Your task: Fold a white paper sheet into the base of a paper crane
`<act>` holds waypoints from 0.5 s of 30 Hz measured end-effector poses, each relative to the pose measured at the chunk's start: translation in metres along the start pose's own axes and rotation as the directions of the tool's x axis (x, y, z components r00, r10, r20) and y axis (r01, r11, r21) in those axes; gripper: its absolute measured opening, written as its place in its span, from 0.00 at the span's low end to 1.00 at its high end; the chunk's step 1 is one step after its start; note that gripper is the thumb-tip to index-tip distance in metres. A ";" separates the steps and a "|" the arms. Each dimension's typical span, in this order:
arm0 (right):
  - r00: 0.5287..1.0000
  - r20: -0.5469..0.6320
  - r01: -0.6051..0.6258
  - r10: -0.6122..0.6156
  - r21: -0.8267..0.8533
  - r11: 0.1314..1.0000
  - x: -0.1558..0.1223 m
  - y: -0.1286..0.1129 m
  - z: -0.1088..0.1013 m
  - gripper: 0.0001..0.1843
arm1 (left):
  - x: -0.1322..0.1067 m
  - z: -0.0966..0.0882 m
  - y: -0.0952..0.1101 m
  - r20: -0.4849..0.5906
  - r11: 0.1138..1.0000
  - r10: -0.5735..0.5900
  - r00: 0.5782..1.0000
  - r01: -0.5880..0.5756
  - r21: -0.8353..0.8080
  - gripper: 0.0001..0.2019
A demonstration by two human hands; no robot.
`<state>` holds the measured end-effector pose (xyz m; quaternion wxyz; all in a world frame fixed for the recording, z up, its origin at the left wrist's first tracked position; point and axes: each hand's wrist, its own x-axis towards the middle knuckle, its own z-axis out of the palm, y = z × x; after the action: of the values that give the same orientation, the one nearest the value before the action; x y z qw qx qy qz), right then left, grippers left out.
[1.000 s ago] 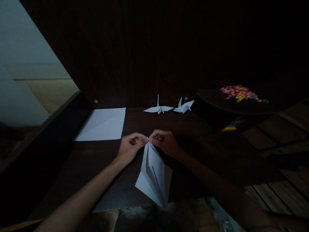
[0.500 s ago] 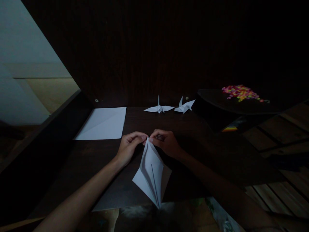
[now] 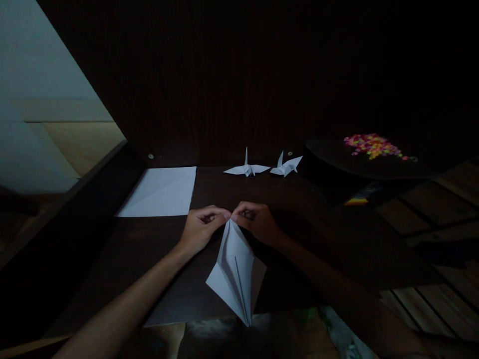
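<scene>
A partly folded white paper [image 3: 236,269], kite-shaped with a centre crease, lies on the dark table [image 3: 149,254] with its narrow tip pointing away from me. My left hand [image 3: 200,229] and my right hand [image 3: 256,222] meet at that far tip, each pinching it between thumb and fingers. The paper's wide end reaches towards the near table edge.
A flat white sheet [image 3: 159,192] lies at the back left. Two finished paper cranes [image 3: 247,168] [image 3: 286,165] stand at the back by the dark wall. To the right is a dark object with bright multicoloured spots [image 3: 372,144]. Wooden slats [image 3: 430,299] are at lower right.
The paper's near end has shifted slightly left and up from the table edge. Both hands stay pinched at the tip.
</scene>
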<state>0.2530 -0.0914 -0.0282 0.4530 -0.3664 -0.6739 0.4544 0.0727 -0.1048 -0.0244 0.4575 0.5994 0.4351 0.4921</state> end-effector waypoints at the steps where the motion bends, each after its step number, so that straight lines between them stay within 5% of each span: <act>1: 1.000 -0.002 0.000 0.000 0.004 1.000 0.000 0.000 0.000 0.05 | 0.000 0.000 0.000 -0.003 1.000 0.007 1.000 -0.007 0.010 0.09; 15: 1.000 -0.020 0.015 -0.016 -0.086 0.996 -0.001 0.001 -0.001 0.06 | -0.003 0.001 0.002 -0.034 0.954 0.214 0.976 -0.201 0.224 0.08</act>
<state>0.2538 -0.0915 -0.0287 0.4474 -0.3849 -0.6907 0.4178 0.0736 -0.1085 -0.0232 0.3215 0.6741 0.4343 0.5036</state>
